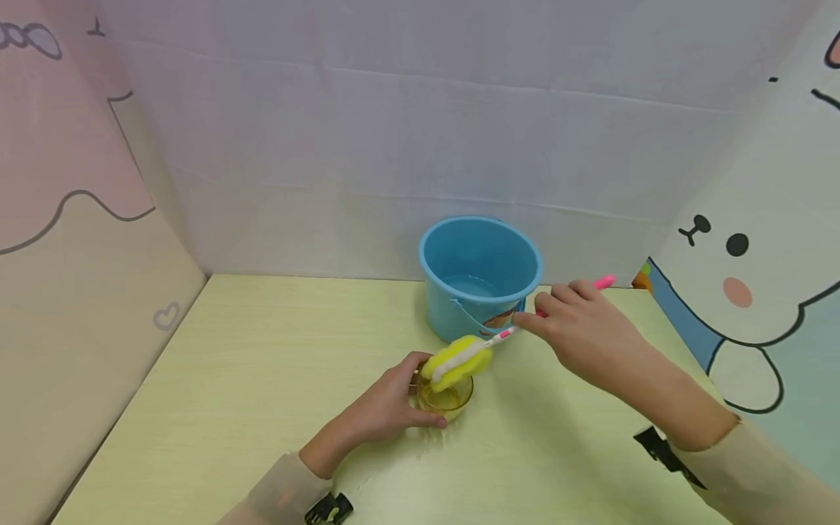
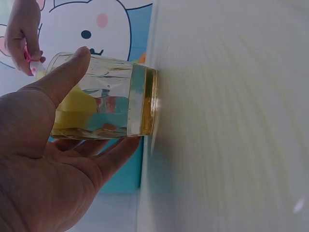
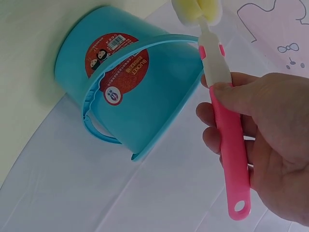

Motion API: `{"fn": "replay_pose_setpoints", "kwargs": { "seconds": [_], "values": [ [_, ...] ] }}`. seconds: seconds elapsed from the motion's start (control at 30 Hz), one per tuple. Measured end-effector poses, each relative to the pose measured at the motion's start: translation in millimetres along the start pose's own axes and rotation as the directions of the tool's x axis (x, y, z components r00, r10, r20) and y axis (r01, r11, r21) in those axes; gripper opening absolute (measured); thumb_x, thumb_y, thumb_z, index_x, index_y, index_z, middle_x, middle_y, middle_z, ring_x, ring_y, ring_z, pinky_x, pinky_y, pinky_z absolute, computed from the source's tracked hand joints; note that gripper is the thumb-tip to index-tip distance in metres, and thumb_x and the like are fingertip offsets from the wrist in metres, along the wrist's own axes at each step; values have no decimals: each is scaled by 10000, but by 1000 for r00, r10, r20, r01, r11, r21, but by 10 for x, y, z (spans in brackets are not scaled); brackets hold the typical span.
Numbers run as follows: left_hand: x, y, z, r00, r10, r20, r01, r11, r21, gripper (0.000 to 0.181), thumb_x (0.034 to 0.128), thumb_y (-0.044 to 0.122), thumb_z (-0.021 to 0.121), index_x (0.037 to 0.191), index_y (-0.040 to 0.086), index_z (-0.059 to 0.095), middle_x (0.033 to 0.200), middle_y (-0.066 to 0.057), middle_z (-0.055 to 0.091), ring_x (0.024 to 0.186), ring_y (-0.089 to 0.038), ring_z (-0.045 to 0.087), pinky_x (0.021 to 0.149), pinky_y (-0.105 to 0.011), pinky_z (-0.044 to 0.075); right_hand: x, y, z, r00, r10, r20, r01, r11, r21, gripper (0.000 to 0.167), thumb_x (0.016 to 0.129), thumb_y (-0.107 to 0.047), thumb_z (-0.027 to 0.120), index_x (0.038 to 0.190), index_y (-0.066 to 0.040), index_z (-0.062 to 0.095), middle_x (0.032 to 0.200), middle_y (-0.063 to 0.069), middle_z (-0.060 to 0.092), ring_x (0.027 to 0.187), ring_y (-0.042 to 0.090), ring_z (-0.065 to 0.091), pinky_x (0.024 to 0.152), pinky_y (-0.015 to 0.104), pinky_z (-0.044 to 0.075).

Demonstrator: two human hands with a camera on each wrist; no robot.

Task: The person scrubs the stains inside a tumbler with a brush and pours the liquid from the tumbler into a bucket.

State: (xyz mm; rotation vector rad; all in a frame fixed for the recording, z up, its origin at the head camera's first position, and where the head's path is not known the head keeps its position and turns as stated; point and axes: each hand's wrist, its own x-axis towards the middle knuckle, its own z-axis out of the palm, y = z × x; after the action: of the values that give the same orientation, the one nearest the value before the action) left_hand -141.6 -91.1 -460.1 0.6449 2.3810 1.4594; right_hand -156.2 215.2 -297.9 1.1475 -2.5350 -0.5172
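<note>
An amber-tinted glass cup (image 1: 448,403) stands upright on the table. My left hand (image 1: 389,402) grips it, with the thumb on one side and the fingers round the other, as the left wrist view also shows. A cup brush (image 3: 227,140) with a pink and white handle is held in my right hand (image 1: 586,328). Its yellow and white sponge head (image 1: 459,361) slants down into the mouth of the cup. In the left wrist view, yellow sponge (image 2: 75,108) shows through the clear side of the cup.
Just behind the cup stands a blue bucket (image 1: 441,310) with water in it, its handle hanging down at the front. A pale wood-grain table (image 1: 262,364) lies below. White sheeting (image 1: 367,138) rises behind, and printed cartoon panels (image 1: 755,277) flank both sides.
</note>
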Motion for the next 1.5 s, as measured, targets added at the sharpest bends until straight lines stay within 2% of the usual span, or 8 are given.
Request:
{"fn": "replay_pose_setpoints", "kwargs": {
  "seconds": [0.27, 0.7, 1.0, 1.2, 1.5],
  "values": [
    [-2, -9, 2, 1000, 7, -4, -7, 1000, 7, 901, 806, 317, 964, 1508, 103, 442, 1391, -10, 601, 1259, -210, 615, 1081, -420, 507, -66, 37, -3, 1000, 20, 17, -20, 1000, 13, 449, 827, -51, 899, 1217, -208, 739, 818, 29, 541, 800, 259, 554, 741, 395, 423],
    [9, -26, 7, 1000, 22, -5, -22, 1000, 1, 914, 817, 329, 956, 1526, 100, 427, 1428, -22, 590, 1266, -234, 616, 1078, -423, 508, -207, 99, 80, 997, 71, 27, -74, 988, 134, 440, 837, -7, 869, 1220, -199, 766, 941, 22, 664, 923, 292, 651, 785, 450, 472],
    [-1, -12, 10, 1000, 20, -11, -20, 1000, 16, 918, 814, 327, 958, 1532, 108, 430, 1414, -11, 596, 1264, -234, 605, 1077, -437, 504, -334, 109, 171, 992, 123, 41, -129, 965, 229, 410, 868, -32, 862, 1228, -205, 767, 953, -18, 685, 939, 281, 660, 816, 487, 501],
    [-7, 1, 7, 1000, 18, -12, -17, 1000, 21, 922, 814, 327, 957, 1537, 110, 429, 1414, -14, 595, 1261, -239, 605, 1064, -443, 508, -406, 129, 244, 990, 138, 28, -140, 947, 290, 415, 872, -10, 850, 1227, -203, 759, 963, -30, 690, 953, 284, 665, 838, 523, 508],
    [-5, 4, 5, 1000, 19, -18, -19, 999, 31, 942, 801, 348, 960, 1545, 116, 430, 1422, -30, 595, 1265, -241, 602, 1055, -449, 506, -496, 134, 348, 986, 169, 6, -160, 919, 360, 372, 883, -7, 837, 1201, -182, 760, 961, -36, 693, 928, 245, 664, 824, 512, 510]
  ]
}}
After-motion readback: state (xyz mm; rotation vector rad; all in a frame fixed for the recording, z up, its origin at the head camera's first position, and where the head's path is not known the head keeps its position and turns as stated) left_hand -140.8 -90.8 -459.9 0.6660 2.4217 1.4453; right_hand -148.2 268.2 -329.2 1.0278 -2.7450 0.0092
